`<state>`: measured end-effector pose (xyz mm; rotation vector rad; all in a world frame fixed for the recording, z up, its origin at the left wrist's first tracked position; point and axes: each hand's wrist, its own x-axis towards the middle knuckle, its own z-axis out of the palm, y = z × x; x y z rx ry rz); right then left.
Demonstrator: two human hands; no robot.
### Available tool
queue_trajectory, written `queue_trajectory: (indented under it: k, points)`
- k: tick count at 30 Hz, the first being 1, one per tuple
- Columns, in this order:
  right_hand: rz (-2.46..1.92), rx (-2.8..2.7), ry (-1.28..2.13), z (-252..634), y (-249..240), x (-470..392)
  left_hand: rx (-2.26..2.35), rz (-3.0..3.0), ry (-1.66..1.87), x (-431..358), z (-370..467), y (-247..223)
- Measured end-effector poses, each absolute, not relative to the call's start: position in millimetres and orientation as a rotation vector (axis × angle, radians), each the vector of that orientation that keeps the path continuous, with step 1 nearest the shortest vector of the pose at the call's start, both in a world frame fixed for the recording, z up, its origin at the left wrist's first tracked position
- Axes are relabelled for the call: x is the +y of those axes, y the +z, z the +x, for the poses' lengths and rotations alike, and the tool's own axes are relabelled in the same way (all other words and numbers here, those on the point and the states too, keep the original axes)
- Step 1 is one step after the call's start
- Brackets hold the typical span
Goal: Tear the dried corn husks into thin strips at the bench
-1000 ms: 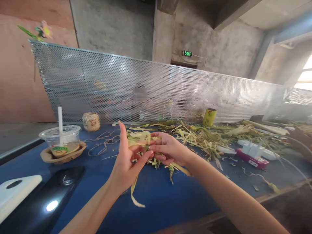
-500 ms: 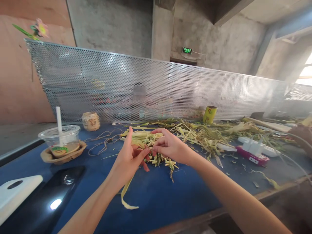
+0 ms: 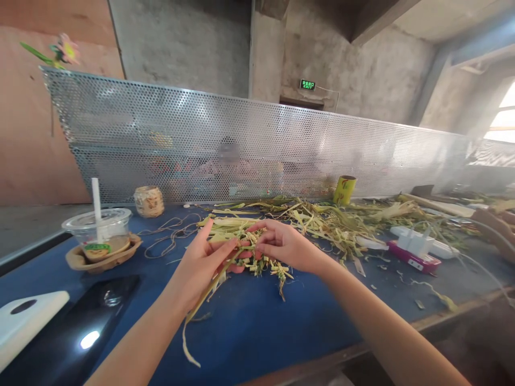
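Observation:
Over the blue table (image 3: 298, 321), my left hand (image 3: 207, 260) pinches a pale green plant strip (image 3: 213, 284) between thumb and fingers. The strip's thin tail (image 3: 185, 343) hangs down below that hand toward the near side. My right hand (image 3: 281, 246) is just to the right, fingers curled and thumb near the fingertips, at the strip's upper end. Its fingertips almost meet those of my left hand. Behind and beneath both hands lies a bundle of knotted green stalks (image 3: 281, 272), partly hidden by the fingers.
At left are a lidded cup (image 3: 96, 228) with a straw, a black phone (image 3: 102, 316), a white device (image 3: 30, 321), a wrapped jar (image 3: 148, 202) and string. Loose husks (image 3: 338, 225), a yellow can (image 3: 344, 190) and a pink power strip (image 3: 414, 257) lie right, near another person's hand (image 3: 493, 228).
My left hand has shifted slightly left, and its strip now runs down beside the wrist with its tail farther left and lower. My right hand has moved slightly right.

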<state>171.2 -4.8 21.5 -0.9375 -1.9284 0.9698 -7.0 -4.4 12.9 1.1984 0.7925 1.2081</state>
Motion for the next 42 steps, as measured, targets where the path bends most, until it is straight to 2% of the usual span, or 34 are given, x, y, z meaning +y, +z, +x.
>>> queue_trajectory:
  k: [8,15,20,26,31,38,42]
  points:
    - [-0.935,-2.129,0.096,164.1,9.3,-20.6,0.884,1.021,1.245,-8.3,-3.1,20.7]
    - [-0.965,-2.143,-0.134,151.9,-2.0,-16.1,0.796,0.959,1.247,-5.0,-0.8,14.6]
    - [-1.020,-1.971,-0.043,149.0,-6.0,-15.4,0.719,0.958,1.157,-3.5,-1.1,12.4]
    - [-0.820,-2.358,-0.462,157.7,2.6,-18.6,0.753,0.960,1.231,-5.9,0.8,9.6]
    - [-0.806,-2.317,-0.339,160.2,3.0,-17.1,0.782,1.046,1.288,-3.3,0.7,6.6]
    - [-0.647,-2.074,0.148,165.4,1.2,-11.0,0.752,1.123,1.378,-4.6,-1.3,7.0]
    - [-0.649,-2.027,0.268,166.6,0.3,-9.9,0.782,1.160,1.351,-4.1,-1.0,6.3]
